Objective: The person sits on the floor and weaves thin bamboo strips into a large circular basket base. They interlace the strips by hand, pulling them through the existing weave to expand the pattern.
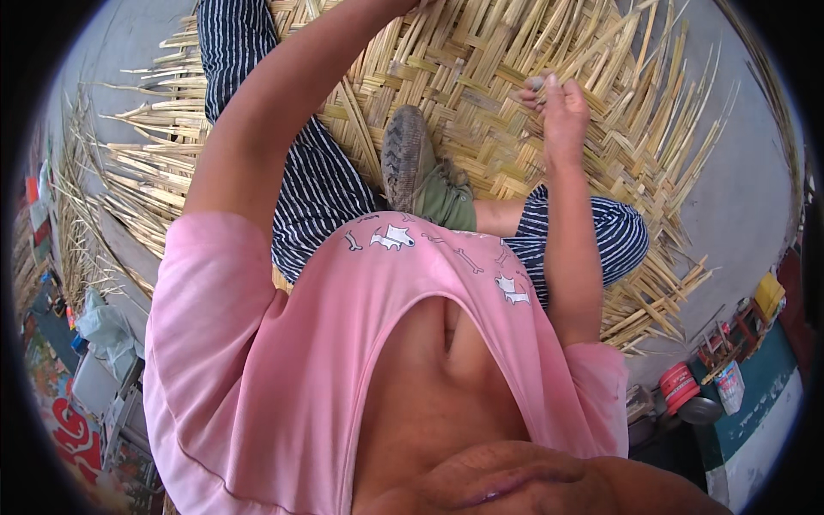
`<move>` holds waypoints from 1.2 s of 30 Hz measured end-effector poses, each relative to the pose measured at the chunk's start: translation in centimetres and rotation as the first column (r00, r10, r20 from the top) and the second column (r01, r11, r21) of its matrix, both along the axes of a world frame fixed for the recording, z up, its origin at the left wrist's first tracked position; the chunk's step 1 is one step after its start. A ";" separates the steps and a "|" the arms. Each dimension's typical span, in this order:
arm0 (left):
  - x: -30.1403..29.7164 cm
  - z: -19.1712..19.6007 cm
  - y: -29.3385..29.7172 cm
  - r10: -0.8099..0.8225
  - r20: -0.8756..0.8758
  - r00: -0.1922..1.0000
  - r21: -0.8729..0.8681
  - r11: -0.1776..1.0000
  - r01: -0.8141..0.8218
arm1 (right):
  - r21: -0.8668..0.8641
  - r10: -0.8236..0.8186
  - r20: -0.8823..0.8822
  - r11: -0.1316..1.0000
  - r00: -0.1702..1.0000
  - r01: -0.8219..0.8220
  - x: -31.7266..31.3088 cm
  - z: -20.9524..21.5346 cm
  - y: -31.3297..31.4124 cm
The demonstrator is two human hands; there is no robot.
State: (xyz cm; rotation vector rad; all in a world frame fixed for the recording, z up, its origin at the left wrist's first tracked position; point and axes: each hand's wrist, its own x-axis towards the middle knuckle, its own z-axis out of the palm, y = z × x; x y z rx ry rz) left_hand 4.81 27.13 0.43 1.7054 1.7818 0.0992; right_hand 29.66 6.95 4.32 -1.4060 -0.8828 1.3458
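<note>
A large mat [489,163] of flat, straw-coloured reed strips lies partly woven on the floor, under and around my legs. My right hand [566,112] is over its right part, with the fingers curled and pinched together. A small greyish thing [536,83] shows at the fingertips; I cannot make out what it is. Loose reed strips [614,43] run up and right from beside that hand. My left arm [296,81] reaches far forward over the mat. The left hand is almost wholly cut off by the upper edge, so its fingers are hidden.
My shoe [402,154] rests on the mat between my folded legs. Unwoven strip ends [154,154] fan out at the left and right over the grey floor [738,163]. More loose reeds [81,197] lie far left. A red container [678,386] stands low right, near a wall.
</note>
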 end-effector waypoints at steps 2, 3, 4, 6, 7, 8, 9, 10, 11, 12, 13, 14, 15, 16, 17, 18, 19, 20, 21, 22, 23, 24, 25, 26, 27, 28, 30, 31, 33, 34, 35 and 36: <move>0.6 1.8 -0.1 0.031 0.085 0.996 -0.091 0.996 -0.023 | 0.003 -0.058 0.026 0.998 0.998 0.057 1.0 0.2 1.2; 0.5 2.3 -0.2 0.055 0.120 0.991 -0.134 0.990 -0.038 | 0.008 -0.081 0.034 0.997 0.996 0.081 1.4 0.4 1.8; -0.2 1.2 0.2 0.023 0.216 0.976 -0.082 0.997 -0.005 | 0.039 -0.090 0.020 0.995 0.996 0.089 1.6 0.6 2.2; -0.5 0.8 0.2 0.053 0.281 0.958 -0.091 0.995 -0.029 | 0.060 -0.128 -0.054 0.989 0.990 0.132 2.2 0.6 2.7; -0.2 1.4 -0.2 0.067 0.315 0.947 -0.098 0.994 -0.038 | 0.070 -0.149 -0.089 0.985 0.985 0.155 2.4 0.4 2.9; 0.0 2.1 -0.4 0.173 0.488 0.855 -0.237 0.970 -0.061 | 0.075 -0.173 -0.105 0.980 0.979 0.182 2.6 0.2 3.0; 0.2 2.5 -0.5 0.237 0.541 0.807 -0.231 0.965 -0.129 | 0.088 -0.185 -0.125 0.977 0.975 0.197 2.8 0.3 3.0; -1.0 1.8 0.3 0.278 0.605 0.746 -0.360 0.932 -0.055 | 0.097 -0.189 -0.148 0.974 0.971 0.204 2.7 0.3 3.2; -1.8 1.1 1.2 0.329 0.656 0.679 -0.474 0.880 0.031 | 0.106 -0.192 -0.170 0.971 0.966 0.212 2.6 0.4 3.4; -1.2 1.2 0.9 0.427 0.683 0.592 -0.510 0.860 -0.033 | 0.113 -0.208 -0.180 0.967 0.962 0.230 2.4 0.4 3.6; -0.3 1.5 0.3 0.517 0.700 0.493 -0.548 0.831 -0.092 | 0.111 -0.209 -0.180 0.967 0.961 0.231 2.6 0.0 3.7; 0.3 1.6 0.1 0.595 0.706 0.384 -0.590 0.794 -0.147 | 0.109 -0.211 -0.180 0.966 0.961 0.232 2.9 -0.5 3.9; -0.2 1.8 0.9 0.669 0.632 0.391 -0.712 0.700 -0.046 | 0.113 -0.218 -0.180 0.964 0.959 0.241 3.4 -0.7 4.0; 0.6 2.9 0.7 0.700 0.616 0.363 -0.717 0.688 -0.111 | 0.102 -0.235 -0.195 0.961 0.952 0.258 3.7 -1.0 4.0; 1.2 4.3 0.2 0.728 0.600 0.332 -0.720 0.672 -0.174 | 0.098 -0.248 -0.200 0.958 0.948 0.271 3.9 -1.1 4.0; 1.6 5.3 -0.2 0.708 0.615 0.346 -0.690 0.696 -0.198 | 0.091 -0.249 -0.213 0.958 0.945 0.273 3.7 -1.1 4.1; 1.4 4.7 0.1 0.713 0.602 0.360 -0.703 0.686 -0.185 | 0.084 -0.251 -0.225 0.958 0.941 0.276 3.7 -1.3 4.2; 0.8 3.6 0.7 0.718 0.588 0.373 -0.717 0.676 -0.171 | 0.080 -0.249 -0.258 0.957 0.933 0.278 3.8 -1.6 4.3; 0.1 2.6 1.5 0.718 0.577 0.389 -0.727 0.669 -0.157 | 0.070 -0.255 -0.275 0.956 0.927 0.284 4.0 -1.6 4.3; -0.5 2.1 2.0 0.691 0.613 0.383 -0.743 0.669 -0.018 | 0.059 -0.261 -0.292 0.955 0.920 0.289 4.1 -1.8 4.4; -0.8 1.7 2.4 0.653 0.643 0.399 -0.736 0.671 0.088 | 0.047 -0.267 -0.309 0.954 0.913 0.295 4.2 -2.0 4.5; -0.8 2.3 2.2 0.616 0.673 0.410 -0.724 0.661 0.195 | 0.026 -0.279 -0.316 0.953 0.907 0.302 4.3 -2.2 4.5; -0.7 2.5 2.2 0.578 0.702 0.416 -0.706 0.642 0.299 | 0.006 -0.291 -0.323 0.951 0.900 0.310 4.3 -2.4 4.5; -0.8 1.7 2.9 0.482 0.766 0.425 -0.628 0.701 0.337 | -0.015 -0.304 -0.330 0.948 0.894 0.317 4.3 -2.6 4.5; -0.9 1.1 3.5 0.381 0.819 0.428 -0.544 0.753 0.371 | -0.029 -0.296 -0.352 0.952 0.888 0.306 4.2 -2.7 4.5; -1.2 0.5 4.0 0.275 0.861 0.427 -0.454 0.793 0.406 | -0.042 -0.289 -0.374 0.954 0.881 0.295 4.1 -2.8 4.5; -0.7 0.6 4.5 0.251 0.910 0.331 -0.384 0.812 0.440 | -0.063 -0.291 -0.394 0.955 0.872 0.290 4.2 -2.9 4.4; 0.3 1.8 4.3 0.237 0.930 0.282 -0.347 0.820 0.455 | -0.072 -0.296 -0.394 0.954 0.870 0.292 4.2 -3.0 4.4; 2.8 3.2 3.7 0.343 0.930 0.134 -0.368 0.861 0.351 | -0.073 -0.293 -0.398 0.955 0.869 0.289 4.2 -2.8 4.4; 3.5 3.3 3.4 0.374 0.919 0.122 -0.394 0.867 0.304 | -0.070 -0.289 -0.399 0.956 0.870 0.285 4.2 -2.8 4.3; 4.2 3.2 3.3 0.405 0.908 0.109 -0.419 0.870 0.259 | -0.067 -0.285 -0.401 0.957 0.871 0.282 4.2 -2.8 4.2; 4.9 2.5 3.2 0.420 0.904 0.083 -0.428 0.891 0.152 | -0.064 -0.281 -0.401 0.958 0.872 0.280 4.2 -2.8 4.2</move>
